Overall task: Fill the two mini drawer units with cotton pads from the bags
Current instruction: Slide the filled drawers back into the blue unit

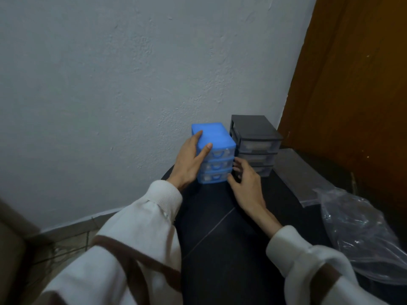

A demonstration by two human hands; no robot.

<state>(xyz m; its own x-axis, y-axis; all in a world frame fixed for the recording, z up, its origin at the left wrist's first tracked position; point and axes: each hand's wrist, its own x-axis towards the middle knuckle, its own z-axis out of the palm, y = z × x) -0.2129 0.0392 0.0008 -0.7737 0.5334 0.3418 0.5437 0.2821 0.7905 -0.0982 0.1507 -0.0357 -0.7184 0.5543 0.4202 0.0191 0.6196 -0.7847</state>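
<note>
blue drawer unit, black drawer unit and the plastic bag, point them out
blue drawer unit [214, 135]: head view, on its top panel
black drawer unit [253, 127]: head view, on its top panel
plastic bag [361, 234]: head view, on its crumpled clear film

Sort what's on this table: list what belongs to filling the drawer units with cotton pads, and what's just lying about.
Belongs to the job:
- blue drawer unit, left hand holding its top and side
- black drawer unit, beside the blue one
- clear plastic bag, at the right edge
- right hand, fingers at the blue unit's lower right corner

Lying about:
- grey flat panel, right of the black unit
</note>
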